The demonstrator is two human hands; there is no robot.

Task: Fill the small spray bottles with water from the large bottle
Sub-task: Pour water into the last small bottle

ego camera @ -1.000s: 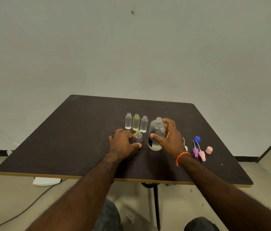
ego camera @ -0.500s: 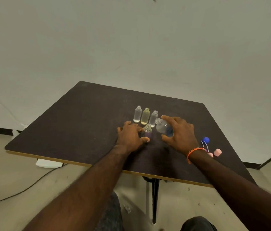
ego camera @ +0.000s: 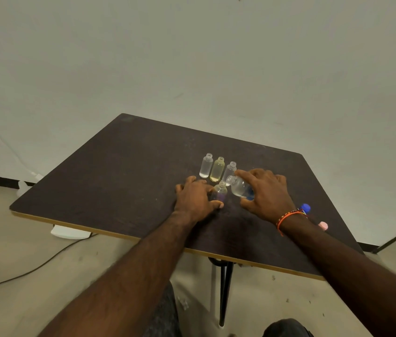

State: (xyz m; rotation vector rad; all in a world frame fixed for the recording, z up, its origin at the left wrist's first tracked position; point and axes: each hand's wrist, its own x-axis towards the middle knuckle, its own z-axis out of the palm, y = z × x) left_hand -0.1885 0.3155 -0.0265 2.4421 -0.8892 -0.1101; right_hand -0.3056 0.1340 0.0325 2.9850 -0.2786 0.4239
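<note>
My right hand (ego camera: 266, 194) grips the large clear bottle (ego camera: 238, 187), tilted with its open mouth toward the left, right over a small purple-tinted spray bottle (ego camera: 220, 192). My left hand (ego camera: 195, 199) holds that small bottle upright on the dark table (ego camera: 124, 171). Behind them stand three uncapped small bottles in a row: a clear one (ego camera: 206, 165), a yellowish one (ego camera: 217, 169) and another clear one (ego camera: 229, 169), partly hidden by the large bottle.
A blue cap (ego camera: 305, 207) and a pink cap (ego camera: 323, 225) lie on the table beyond my right wrist, partly hidden. The table's near edge runs under my forearms. A white object and a cable lie on the floor at the left.
My right hand has lifted the large bottle off the table and tipped it leftward over the small purple bottle. My left hand has stayed on that small bottle. The view has shifted.
</note>
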